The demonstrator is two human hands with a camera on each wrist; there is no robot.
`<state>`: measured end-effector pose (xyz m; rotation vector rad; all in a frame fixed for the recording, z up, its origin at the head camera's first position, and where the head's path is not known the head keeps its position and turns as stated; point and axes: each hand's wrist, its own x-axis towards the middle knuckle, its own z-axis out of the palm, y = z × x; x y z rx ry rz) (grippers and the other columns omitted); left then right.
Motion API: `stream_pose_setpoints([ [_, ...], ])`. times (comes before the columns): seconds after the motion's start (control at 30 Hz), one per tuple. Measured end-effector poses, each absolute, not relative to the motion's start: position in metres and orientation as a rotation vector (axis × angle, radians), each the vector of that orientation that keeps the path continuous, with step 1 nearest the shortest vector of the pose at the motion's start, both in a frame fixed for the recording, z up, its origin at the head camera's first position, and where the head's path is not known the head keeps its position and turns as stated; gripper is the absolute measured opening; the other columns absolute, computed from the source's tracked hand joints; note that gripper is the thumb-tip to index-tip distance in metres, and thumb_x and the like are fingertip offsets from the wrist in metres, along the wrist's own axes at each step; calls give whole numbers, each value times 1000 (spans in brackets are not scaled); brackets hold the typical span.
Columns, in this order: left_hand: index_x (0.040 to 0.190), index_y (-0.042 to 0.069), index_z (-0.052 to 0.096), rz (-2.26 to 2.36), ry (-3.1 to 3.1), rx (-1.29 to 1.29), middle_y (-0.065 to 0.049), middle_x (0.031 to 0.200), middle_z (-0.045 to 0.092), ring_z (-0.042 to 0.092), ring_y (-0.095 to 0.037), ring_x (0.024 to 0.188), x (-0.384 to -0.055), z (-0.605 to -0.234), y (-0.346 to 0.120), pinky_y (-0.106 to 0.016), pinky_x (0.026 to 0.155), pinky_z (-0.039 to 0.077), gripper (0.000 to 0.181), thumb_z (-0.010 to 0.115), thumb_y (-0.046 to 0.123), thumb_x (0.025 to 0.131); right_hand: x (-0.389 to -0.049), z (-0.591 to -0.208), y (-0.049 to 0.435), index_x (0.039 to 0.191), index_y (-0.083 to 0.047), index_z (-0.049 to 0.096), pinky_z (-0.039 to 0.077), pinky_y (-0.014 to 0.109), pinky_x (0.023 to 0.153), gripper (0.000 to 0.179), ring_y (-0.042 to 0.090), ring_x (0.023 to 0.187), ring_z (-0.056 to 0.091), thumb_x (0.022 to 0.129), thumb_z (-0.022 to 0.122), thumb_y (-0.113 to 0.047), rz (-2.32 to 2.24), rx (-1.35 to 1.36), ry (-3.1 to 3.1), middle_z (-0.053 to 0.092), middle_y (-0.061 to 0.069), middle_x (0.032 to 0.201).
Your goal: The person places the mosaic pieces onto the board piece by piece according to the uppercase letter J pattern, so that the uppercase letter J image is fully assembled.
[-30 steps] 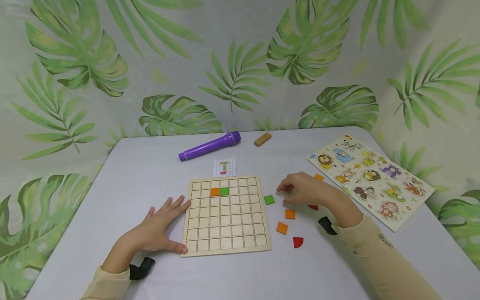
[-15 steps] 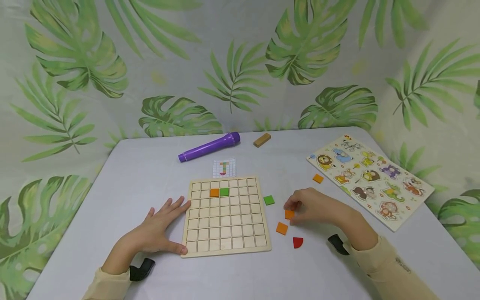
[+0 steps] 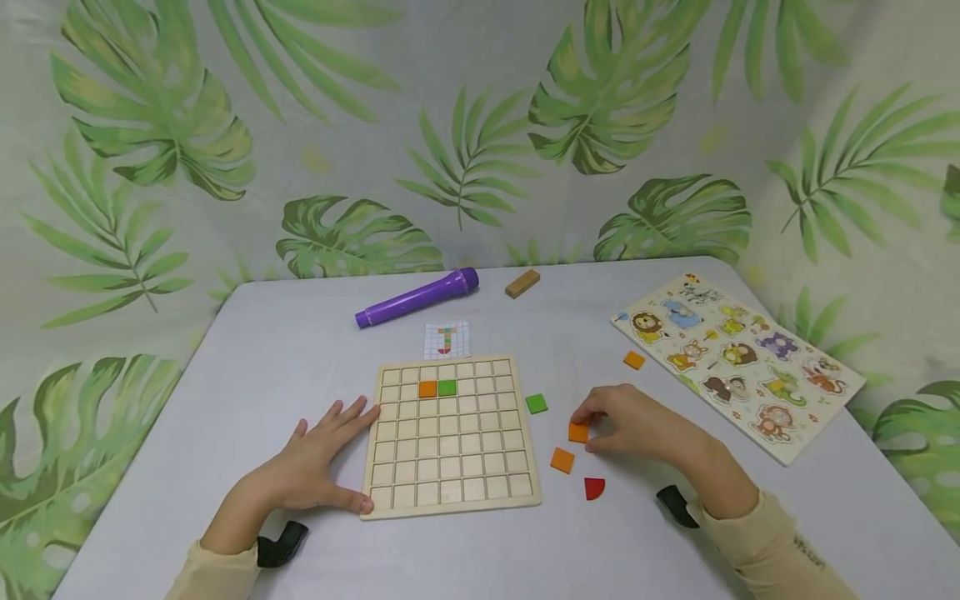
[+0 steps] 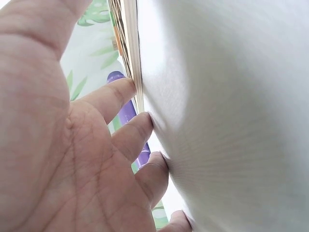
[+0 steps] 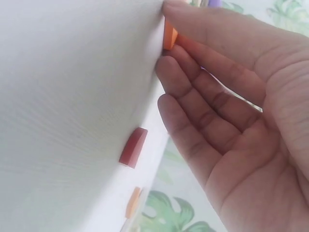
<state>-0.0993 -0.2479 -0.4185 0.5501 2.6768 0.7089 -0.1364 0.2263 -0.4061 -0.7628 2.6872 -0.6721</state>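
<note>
Leaf-printed cloth (image 3: 337, 125) hangs behind, and a white table (image 3: 285, 350) lies beneath, the grid board (image 3: 461, 446). Right of the board, the right hand (image 3: 628, 421) has just settled, so picking up seems begun; at the board's left edge, the left hand (image 3: 303, 467) spreads its fingers wide. That right hand narrowly pinches an orange tile (image 3: 577, 433), also right of the board.

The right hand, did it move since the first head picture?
Yes, the right hand moved lower in the picture and slightly right, farther from the wooden grid board.
</note>
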Motion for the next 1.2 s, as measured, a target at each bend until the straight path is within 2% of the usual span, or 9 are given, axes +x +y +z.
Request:
stream_pose_setpoints([
  [0.53, 171, 23, 30, 722, 2681, 564, -15, 181, 19, 7, -55, 165, -97, -422, -251, -90, 117, 1, 129, 94, 63, 68, -132, -411, 227, 110, -11, 82, 63, 36, 91, 22, 13, 96, 71, 88, 87, -8, -682, -844, 2734, 76, -4, 106],
  [1.2, 171, 22, 31, 717, 2694, 576, -16, 180, 20, 9, -55, 164, -98, -419, -249, -90, 117, 1, 129, 94, 65, 67, -134, -408, 222, 107, -13, 83, 63, 33, 90, 19, 11, 96, 70, 89, 87, -9, -616, -779, 2741, 75, -5, 105],
])
